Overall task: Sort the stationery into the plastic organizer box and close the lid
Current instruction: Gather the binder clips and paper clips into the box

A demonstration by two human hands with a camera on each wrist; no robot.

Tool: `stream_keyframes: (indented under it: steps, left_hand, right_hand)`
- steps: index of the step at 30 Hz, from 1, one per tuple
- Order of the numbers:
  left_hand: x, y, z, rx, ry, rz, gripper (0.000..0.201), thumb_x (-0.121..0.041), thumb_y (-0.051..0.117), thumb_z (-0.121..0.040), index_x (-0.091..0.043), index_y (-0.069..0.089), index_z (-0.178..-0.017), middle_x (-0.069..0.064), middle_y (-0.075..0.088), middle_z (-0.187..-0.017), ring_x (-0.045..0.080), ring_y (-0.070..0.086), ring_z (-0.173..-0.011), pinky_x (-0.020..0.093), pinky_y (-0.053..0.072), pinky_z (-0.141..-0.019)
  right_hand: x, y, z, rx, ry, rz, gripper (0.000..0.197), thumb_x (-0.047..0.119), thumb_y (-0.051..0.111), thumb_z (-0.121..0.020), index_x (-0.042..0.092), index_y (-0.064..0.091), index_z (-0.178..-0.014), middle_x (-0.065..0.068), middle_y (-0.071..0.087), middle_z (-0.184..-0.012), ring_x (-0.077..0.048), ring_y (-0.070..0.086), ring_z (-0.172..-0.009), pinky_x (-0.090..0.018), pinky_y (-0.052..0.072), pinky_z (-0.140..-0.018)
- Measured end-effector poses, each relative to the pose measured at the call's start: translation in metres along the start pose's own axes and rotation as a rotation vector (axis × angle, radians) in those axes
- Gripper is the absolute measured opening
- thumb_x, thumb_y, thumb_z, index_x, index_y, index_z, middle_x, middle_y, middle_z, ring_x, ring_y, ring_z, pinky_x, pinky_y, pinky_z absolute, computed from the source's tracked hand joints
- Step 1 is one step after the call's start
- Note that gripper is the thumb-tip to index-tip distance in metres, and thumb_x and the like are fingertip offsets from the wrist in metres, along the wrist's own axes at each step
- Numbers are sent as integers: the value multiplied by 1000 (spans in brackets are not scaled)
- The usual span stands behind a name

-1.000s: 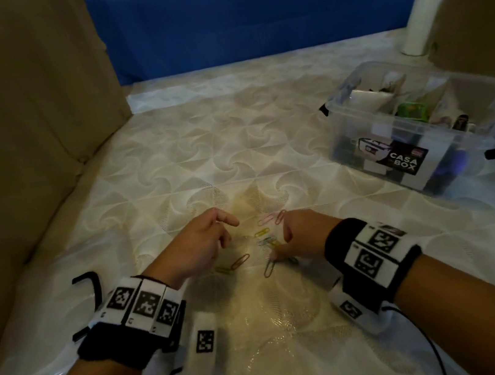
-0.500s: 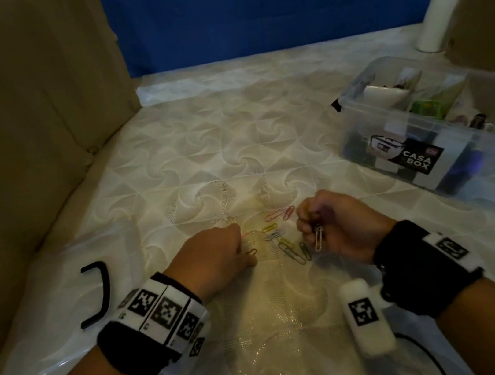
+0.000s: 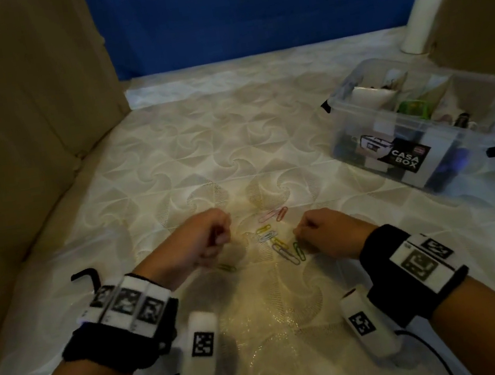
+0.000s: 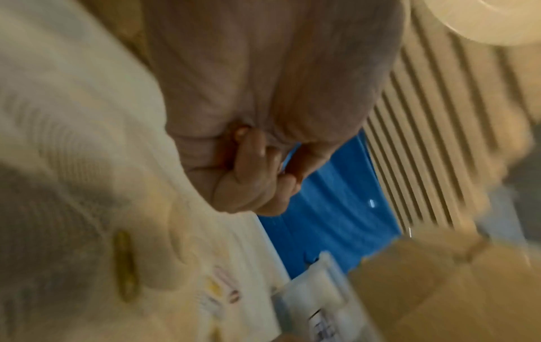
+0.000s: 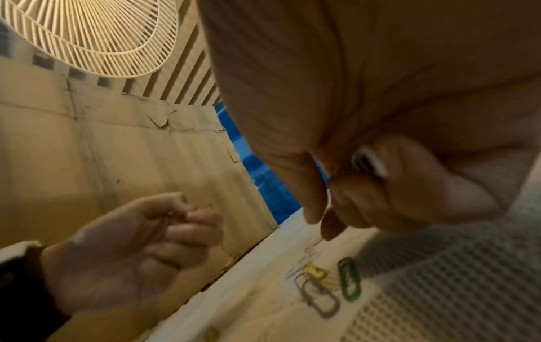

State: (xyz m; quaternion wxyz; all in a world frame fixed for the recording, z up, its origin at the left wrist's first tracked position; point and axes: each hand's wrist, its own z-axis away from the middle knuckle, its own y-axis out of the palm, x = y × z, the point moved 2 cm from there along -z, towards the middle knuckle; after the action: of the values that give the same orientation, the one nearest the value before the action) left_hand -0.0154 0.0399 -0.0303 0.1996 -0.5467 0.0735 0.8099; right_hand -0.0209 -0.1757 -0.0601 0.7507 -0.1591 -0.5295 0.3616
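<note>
Picking up paper clips (image 3: 276, 240) off the bed now, box (image 3: 423, 125) sits open, well off to my right. My left hand (image 3: 198, 242) is curled, pinching a clip I think. My right hand (image 3: 327, 233) has clips tucked in its grip, fingertips by the pile. Next I'd say: grab the rest, drop them in.

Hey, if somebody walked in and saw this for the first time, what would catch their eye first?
Probably the coloured paper clips scattered on the pale quilted mattress, right between the two hands. The left hand and right hand are both curled, the right one low over the clips with some tucked in its fingers. Off to the right sits the clear plastic box, lid off, already holding stationery.
</note>
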Motion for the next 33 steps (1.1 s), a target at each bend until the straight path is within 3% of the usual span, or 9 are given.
stream_keyframes:
  steps: [3,6,8,10,13,16,21,30,33]
  left_hand:
    - [-9,-9,9,86,26,458,26,-24,31,-90,-19,38,-65,-4,31,-60,6,22,-42,18,13,-38]
    - [-9,-11,11,17,105,444,38,-33,35,-98,-21,32,-62,-6,22,-57,5,19,-41,21,11,-39]
    - [-7,-12,11,-45,125,228,40,-34,36,-100,-20,36,-63,-8,25,-54,5,20,-42,20,14,-40]
    - [-4,-16,13,-98,153,-190,34,-32,38,-100,-17,48,-72,-11,34,-52,4,27,-43,19,23,-42]
    - [2,-20,14,-91,209,-806,17,-30,41,-99,-24,57,-100,-13,50,-66,1,44,-56,20,36,-56]
    - [9,-12,13,21,101,-1095,17,-32,40,-99,-27,47,-115,-11,57,-89,9,55,-80,27,44,-72]
    - [23,0,5,114,8,-1370,18,-28,41,-99,-22,37,-115,-5,50,-80,17,53,-79,31,45,-70]
    - [28,-3,-4,146,82,-1526,13,-27,42,-99,-17,39,-106,-5,47,-77,18,50,-73,34,50,-72]
    - [29,-4,-1,120,107,-1517,17,-31,42,-99,-17,38,-108,-7,41,-70,18,50,-72,34,47,-68]
  right_hand:
    - [6,0,3,19,42,176,35,40,57,-91,18,49,-65,-1,53,-69,-16,50,-68,-27,39,-64]
    - [13,9,7,11,108,318,37,50,65,-82,15,51,-78,1,53,-71,-16,52,-70,-24,34,-55]
    - [17,17,7,3,111,376,46,49,64,-83,9,54,-103,-4,60,-92,-21,59,-88,-26,41,-65]
    - [18,22,7,-20,121,422,53,46,56,-89,5,46,-121,-11,58,-117,-27,57,-107,-31,42,-80]
    - [15,23,9,-54,163,435,48,45,46,-94,6,44,-122,-12,56,-123,-29,56,-112,-33,40,-82]
    - [13,23,11,-48,182,449,43,44,44,-95,8,45,-118,-9,58,-118,-27,57,-106,-33,39,-79]
    - [20,30,11,-59,151,592,27,19,39,-97,5,45,-120,-13,58,-120,-30,59,-107,-33,41,-78]
    - [24,35,16,-63,195,472,27,14,40,-95,6,42,-121,-13,57,-120,-29,58,-109,-33,41,-77]
    - [25,33,20,-58,205,449,29,13,41,-96,4,40,-123,-15,56,-123,-31,57,-112,-35,44,-86]
